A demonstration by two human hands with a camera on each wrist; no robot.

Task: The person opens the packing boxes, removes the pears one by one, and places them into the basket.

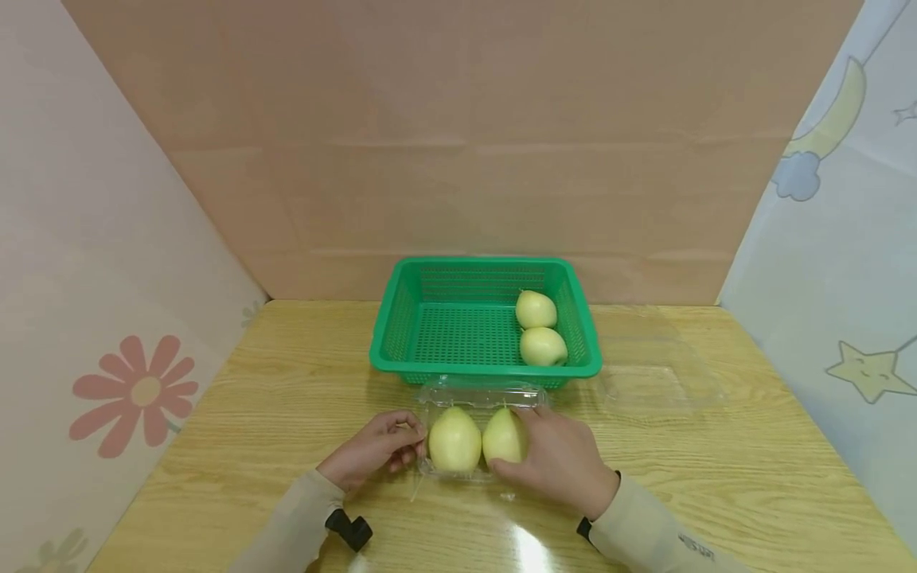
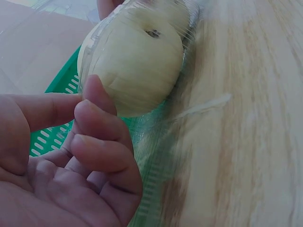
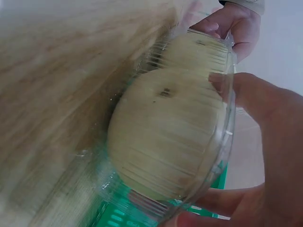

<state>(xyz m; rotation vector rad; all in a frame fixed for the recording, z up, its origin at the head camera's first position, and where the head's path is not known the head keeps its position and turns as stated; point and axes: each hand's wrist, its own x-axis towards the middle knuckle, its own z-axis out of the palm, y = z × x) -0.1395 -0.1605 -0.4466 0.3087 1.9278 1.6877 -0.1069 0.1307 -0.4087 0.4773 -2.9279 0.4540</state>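
Note:
Two yellow-green pears, a left pear (image 1: 454, 440) and a right pear (image 1: 500, 438), sit side by side in a clear plastic box (image 1: 478, 395) in front of the green basket. At the box's left rim, my left hand (image 1: 380, 450) pinches the plastic edge between thumb and forefinger. My right hand (image 1: 562, 455) holds the right pear, thumb on its near side and fingers on its far side. In the right wrist view, the ribbed box wall (image 3: 142, 189) covers most of that pear, and the thumb reaches inside over the rim.
Behind the box stands the green basket (image 1: 466, 369), with two more pears, an upper one (image 1: 536, 309) and a lower one (image 1: 543, 347), at its right end. Another clear plastic container (image 1: 648, 386) lies to its right on the wooden table (image 1: 286, 382). Walls border the back and sides.

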